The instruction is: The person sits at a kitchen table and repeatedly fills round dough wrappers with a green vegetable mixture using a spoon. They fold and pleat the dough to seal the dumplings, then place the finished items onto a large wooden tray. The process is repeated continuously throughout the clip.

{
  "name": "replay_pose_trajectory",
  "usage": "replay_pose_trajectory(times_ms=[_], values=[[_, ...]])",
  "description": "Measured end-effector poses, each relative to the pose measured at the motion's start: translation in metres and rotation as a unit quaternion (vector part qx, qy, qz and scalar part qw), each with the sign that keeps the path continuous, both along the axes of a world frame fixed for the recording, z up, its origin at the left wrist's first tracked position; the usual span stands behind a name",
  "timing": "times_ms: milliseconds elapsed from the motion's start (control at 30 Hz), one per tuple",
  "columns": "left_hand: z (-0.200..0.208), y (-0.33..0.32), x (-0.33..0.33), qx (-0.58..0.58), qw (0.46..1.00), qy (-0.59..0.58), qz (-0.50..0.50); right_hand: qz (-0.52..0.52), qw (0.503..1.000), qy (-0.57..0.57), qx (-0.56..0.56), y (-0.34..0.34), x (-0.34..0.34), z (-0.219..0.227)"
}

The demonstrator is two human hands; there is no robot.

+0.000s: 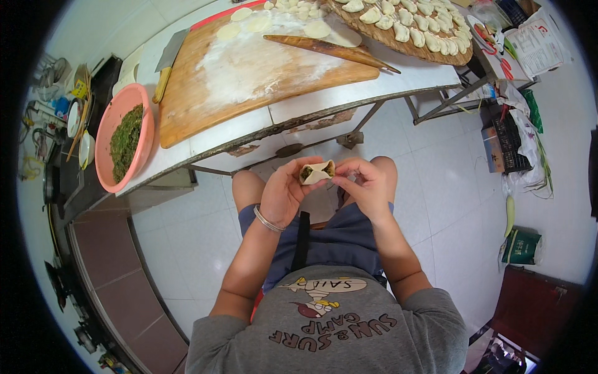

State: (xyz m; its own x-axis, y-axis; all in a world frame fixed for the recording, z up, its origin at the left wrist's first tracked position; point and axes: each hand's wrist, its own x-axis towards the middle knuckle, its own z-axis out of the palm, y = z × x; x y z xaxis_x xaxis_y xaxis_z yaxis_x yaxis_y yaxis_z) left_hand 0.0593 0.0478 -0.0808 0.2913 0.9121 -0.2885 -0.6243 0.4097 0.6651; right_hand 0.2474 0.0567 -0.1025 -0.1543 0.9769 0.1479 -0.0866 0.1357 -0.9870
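Over my lap, a dumpling (317, 172) is held between both hands. Its wrapper is pinched together at the middle, and green filling shows at the openings on either side. My left hand (285, 190), with a bracelet at the wrist, cradles the dumpling's left end in its fingers. The thumb and fingers of my right hand (363, 185) grip the right end. A pink bowl (148, 134) with chopped green filling (126, 138) stands on the table to the left.
A floured wooden board (180, 118) bears a cleaver (168, 62), a rolling pin (324, 48) and round wrappers (258, 24). Behind it at the right, a round tray (369, 32) carries many shaped dumplings (402, 31). The table's front edge (274, 129) runs just beyond my knees.
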Motion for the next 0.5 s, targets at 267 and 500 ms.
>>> replay_pose_trajectory(times_ms=[267, 500], values=[[-0.004, -0.001, 0.004, 0.007, 1.0, 0.002, -0.013, -0.07, 0.995, -0.047, 0.054, -0.003, -0.003, -0.003], [-0.002, -0.002, 0.007, -0.001, 1.0, -0.001, 0.013, -0.082, 0.984, -0.126, 0.099, -0.007, -0.005, 0.008]])
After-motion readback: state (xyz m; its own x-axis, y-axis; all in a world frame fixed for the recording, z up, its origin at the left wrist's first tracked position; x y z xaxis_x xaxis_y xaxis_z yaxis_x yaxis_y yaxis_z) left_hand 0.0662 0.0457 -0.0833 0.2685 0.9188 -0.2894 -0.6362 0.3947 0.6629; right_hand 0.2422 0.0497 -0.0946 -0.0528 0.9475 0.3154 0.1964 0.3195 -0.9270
